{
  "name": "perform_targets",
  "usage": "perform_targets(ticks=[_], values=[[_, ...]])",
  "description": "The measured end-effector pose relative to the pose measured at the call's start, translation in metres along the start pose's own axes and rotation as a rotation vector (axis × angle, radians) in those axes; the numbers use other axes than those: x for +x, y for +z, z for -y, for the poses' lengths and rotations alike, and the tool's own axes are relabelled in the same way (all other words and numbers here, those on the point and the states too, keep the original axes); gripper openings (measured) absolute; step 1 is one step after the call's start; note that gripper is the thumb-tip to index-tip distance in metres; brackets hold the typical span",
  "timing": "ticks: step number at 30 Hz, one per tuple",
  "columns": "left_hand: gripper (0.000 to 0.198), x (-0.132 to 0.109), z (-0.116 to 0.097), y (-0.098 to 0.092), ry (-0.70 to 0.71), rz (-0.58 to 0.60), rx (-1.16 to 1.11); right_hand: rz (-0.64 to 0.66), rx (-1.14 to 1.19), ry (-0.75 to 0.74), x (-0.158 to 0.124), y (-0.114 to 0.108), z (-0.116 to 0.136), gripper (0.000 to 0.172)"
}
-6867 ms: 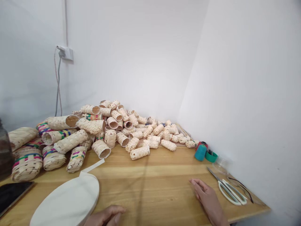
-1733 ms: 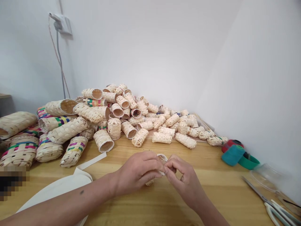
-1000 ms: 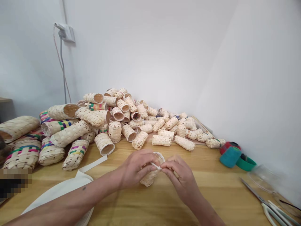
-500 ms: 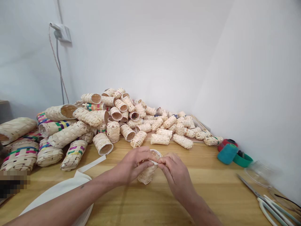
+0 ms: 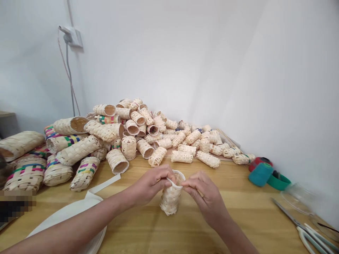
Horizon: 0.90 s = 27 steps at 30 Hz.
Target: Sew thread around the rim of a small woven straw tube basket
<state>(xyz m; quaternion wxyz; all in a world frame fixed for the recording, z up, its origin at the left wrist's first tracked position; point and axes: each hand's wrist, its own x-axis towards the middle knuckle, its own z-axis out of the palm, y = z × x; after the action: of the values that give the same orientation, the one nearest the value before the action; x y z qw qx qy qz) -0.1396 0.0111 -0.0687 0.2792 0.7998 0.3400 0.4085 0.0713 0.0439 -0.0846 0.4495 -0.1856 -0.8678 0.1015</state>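
Observation:
A small cylindrical woven basket (image 5: 170, 200) of pale strips stands slightly tilted in front of me, mouth upward. A white band (image 5: 179, 173) runs round its rim. My left hand (image 5: 156, 181) pinches the rim on its left side, thumb outside. At the right side of the rim my right hand (image 5: 202, 194) has thumb and forefinger pressed together. Anything thin between those right fingertips is too small to make out.
Many woven baskets (image 5: 129, 148) are heaped along the wall. A roll of white tape (image 5: 66, 211) lies at left front under my left forearm. Thread spools (image 5: 261, 174), a green ring (image 5: 279, 181) and scissors (image 5: 299, 224) are on the right.
The basket now stands more upright, with its mouth and white rim showing more. My right hand has shifted slightly right and away from the left. The view has moved a little.

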Motion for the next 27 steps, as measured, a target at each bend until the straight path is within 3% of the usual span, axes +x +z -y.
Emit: perform_targets(ticks=[9,16,20,27], values=[[0.028,0.001,-0.005,0.001,0.032,0.019,0.001,0.078,-0.128,-0.006,-0.001,0.004,0.006,0.019],[0.014,0.0,-0.012,0.01,0.014,-0.059,0.095,-0.048,-0.186,-0.106,-0.002,0.003,0.009,0.012],[0.013,-0.001,-0.018,0.015,0.04,-0.082,0.142,-0.052,-0.16,-0.144,-0.001,0.004,0.011,0.008],[0.018,-0.005,-0.017,0.01,-0.083,-0.066,0.063,0.003,-0.15,-0.087,0.002,0.001,0.012,0.013]])
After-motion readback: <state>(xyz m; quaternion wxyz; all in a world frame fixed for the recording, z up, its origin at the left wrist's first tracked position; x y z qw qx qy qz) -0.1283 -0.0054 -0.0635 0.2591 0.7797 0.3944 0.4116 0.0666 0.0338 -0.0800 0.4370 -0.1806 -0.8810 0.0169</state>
